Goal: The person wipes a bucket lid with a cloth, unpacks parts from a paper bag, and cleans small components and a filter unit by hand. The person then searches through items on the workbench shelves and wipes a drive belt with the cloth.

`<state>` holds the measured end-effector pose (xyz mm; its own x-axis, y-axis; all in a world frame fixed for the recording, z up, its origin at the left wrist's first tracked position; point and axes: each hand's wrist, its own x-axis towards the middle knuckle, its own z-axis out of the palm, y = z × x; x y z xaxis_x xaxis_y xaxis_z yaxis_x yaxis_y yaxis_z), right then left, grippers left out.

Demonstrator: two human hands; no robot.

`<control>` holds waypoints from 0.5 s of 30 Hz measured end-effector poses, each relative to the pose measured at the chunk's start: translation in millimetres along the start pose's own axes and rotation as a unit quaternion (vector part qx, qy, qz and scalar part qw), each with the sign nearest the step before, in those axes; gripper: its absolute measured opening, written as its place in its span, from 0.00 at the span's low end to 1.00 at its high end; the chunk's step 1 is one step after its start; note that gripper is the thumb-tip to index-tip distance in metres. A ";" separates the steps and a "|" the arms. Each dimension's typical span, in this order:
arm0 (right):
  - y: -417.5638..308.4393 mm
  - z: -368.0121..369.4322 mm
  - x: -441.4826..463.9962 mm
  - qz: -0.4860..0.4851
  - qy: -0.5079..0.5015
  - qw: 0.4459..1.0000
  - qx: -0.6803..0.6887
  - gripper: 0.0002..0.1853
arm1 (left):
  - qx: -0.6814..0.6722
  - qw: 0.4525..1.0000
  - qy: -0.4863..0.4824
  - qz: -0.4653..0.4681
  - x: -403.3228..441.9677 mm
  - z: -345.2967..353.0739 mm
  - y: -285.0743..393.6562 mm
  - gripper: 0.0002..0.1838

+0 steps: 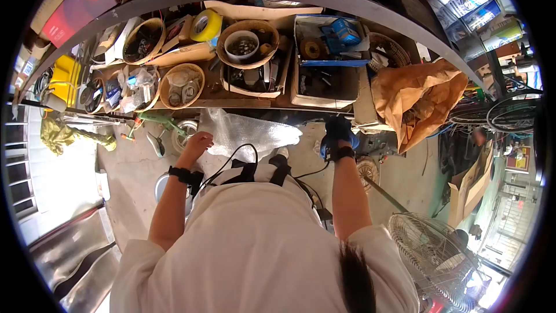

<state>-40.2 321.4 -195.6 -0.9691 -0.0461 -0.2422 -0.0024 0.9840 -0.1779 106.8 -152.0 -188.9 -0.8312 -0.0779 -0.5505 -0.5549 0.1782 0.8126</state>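
Observation:
My left hand (200, 142) has its fingers curled together beside the left edge of a sheet of clear bubble wrap (246, 130); whatever they may hold is too small to tell. A dark band circles that wrist. To the right of the wrap, my right hand (343, 133) is closed round a blue-and-black object (331, 137), whose exact shape is hard to make out. This hand is just below the front edge of the shelf (278, 104). A black cable (313, 173) runs from near the right hand toward my waist.
Baskets (182, 86), a blue-edged box (331, 61) and a brown paper bag (418, 95) crowd the shelf. A wheel (185, 130) and green metal part (159, 119) lie left. A caged fan (425, 237) stands lower right, near a cardboard box (472, 188).

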 end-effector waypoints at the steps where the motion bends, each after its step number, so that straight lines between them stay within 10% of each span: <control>1: 13.4 17.3 15.5 0.003 -0.004 1.000 0.000 0.17 | 0.002 1.000 -0.001 0.009 -1.4 0.4 2.4 0.12; 11: -26.4 -70.4 -75.5 -0.003 0.027 0.999 0.042 0.22 | -0.020 0.989 -0.004 0.146 104.0 -57.0 -49.1 0.14; 15: -3.9 -60.7 -126.8 0.128 0.063 0.988 0.052 0.18 | -0.093 0.991 0.056 -0.072 104.7 -41.1 59.3 0.27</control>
<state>67.8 333.7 -106.4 -0.9578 0.2306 -0.1717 0.2660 0.9372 -0.2254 -14.5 -189.9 -190.5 -0.7356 -0.1992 -0.6475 -0.6566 -0.0257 0.7538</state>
